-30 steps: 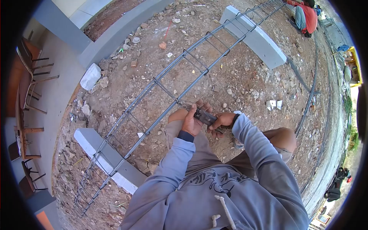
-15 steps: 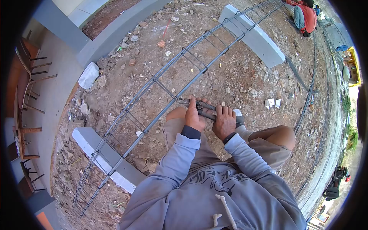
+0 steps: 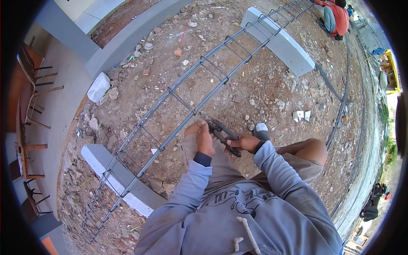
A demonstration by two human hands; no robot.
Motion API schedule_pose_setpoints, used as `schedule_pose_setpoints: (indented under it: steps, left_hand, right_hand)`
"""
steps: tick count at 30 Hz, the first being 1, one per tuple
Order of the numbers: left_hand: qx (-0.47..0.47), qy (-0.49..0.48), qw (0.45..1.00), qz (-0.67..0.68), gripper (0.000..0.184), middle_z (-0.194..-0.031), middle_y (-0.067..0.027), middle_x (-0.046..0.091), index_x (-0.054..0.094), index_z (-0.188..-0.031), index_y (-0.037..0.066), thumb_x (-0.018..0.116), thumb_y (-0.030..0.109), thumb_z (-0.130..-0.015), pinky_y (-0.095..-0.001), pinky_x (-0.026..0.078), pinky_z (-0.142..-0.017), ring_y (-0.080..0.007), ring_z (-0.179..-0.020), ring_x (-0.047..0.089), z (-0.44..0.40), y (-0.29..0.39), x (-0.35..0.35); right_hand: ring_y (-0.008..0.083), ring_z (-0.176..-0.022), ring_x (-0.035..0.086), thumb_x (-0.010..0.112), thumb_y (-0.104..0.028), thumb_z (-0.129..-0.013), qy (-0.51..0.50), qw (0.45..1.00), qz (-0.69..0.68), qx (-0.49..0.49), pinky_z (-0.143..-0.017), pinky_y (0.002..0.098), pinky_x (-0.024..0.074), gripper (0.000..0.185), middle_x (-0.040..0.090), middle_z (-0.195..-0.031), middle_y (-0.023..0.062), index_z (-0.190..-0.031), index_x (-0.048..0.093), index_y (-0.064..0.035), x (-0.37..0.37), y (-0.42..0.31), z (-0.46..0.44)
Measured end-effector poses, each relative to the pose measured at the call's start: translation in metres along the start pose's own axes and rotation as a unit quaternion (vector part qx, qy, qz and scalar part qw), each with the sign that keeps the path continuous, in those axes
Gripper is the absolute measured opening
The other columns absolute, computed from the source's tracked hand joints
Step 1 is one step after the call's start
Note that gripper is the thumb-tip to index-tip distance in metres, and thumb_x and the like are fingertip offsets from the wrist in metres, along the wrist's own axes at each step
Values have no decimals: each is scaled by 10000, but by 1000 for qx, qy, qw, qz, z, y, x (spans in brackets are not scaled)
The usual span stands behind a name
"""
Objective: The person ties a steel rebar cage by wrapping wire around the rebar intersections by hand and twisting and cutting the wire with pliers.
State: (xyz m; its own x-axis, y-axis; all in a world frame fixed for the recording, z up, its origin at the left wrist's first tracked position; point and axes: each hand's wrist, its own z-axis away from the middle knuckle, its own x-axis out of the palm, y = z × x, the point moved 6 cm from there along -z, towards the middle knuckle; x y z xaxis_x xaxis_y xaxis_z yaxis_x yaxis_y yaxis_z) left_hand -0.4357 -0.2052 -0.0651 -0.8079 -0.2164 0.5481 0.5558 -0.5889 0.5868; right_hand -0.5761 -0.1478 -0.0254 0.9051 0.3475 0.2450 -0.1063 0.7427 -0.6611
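A pair of dark, long-handled pliers point(image 3: 227, 132) lies between my two hands, its handles spread apart. My left hand point(image 3: 205, 141) is closed around the head end, with its fingers partly hiding the jaws. My right hand point(image 3: 245, 143) grips the handles near their far ends. Just beyond the left fingers runs a long rebar cage point(image 3: 180, 126) with square stirrups tied along its bars. A stirrup meets the near bar close to the pliers' head; I cannot make out whether they touch.
Two grey concrete blocks, one lower left point(image 3: 123, 180) and one upper right point(image 3: 280, 44), prop the cage. Stones and rubble cover the ground point(image 3: 263, 80). A person in red point(image 3: 335, 19) crouches at the cage's far end. Chairs point(image 3: 36, 91) stand at left; a cable point(image 3: 345, 93) runs along the right.
The pliers have swung so their handles point down and right, and their head has drawn back from the bar. My left hand moved down and left; my right moved lower.
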Motion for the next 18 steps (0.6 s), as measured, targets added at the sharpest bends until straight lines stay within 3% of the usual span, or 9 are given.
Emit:
schedule_pose_setpoints:
  steps: [4,5,8,12,16,18]
  left_hand:
    - [5,-16,998,-55,482,-1057,-137,630,517,-1177,19,379,444,-997,-377,539,-776,-239,-902,646,0,6,24]
    - [5,-16,998,-57,499,-1061,-143,629,510,-1200,7,364,441,-1001,-376,543,-777,-241,-902,650,-1,8,31]
    - [-38,-51,994,-87,528,-1057,-164,631,502,-1231,-9,335,439,-1005,-363,551,-748,-241,-874,661,-14,2,36]
    - [-57,-85,987,-124,506,-993,-163,651,518,-1207,-7,354,426,-1003,-337,547,-685,-228,-811,668,-26,-8,49]
    - [-68,-103,978,-167,497,-913,-141,664,542,-1182,-6,399,431,-991,-319,542,-654,-216,-768,671,-16,-24,83]
    - [-71,-126,965,-220,498,-885,-136,669,561,-1159,-9,419,435,-984,-313,541,-644,-211,-747,671,-15,-30,100]
  right_hand:
    - [283,-1119,563,535,-375,-948,44,995,-83,-33,-975,407,429,540,611,-1139,164,-1368,442,-48,-21,-2,16]
    - [288,-1113,567,499,-395,-961,39,991,-121,-49,-982,410,421,554,609,-1149,182,-1385,415,-49,-27,-1,17]
    - [293,-1104,575,473,-424,-965,44,968,-229,-87,-979,417,422,584,592,-1185,205,-1400,380,-46,-45,0,20]
    - [294,-1156,542,444,-401,-979,143,923,-331,-135,-990,448,407,568,560,-1257,189,-1410,342,-45,-76,-8,16]
    - [304,-1223,491,421,-370,-989,217,899,-355,-137,-1001,467,387,545,541,-1288,187,-1424,323,-57,-104,-11,3]
    - [297,-1073,580,438,-315,-989,228,877,-393,-154,-905,458,455,425,586,-1201,170,-1321,407,-51,-111,-8,-5]
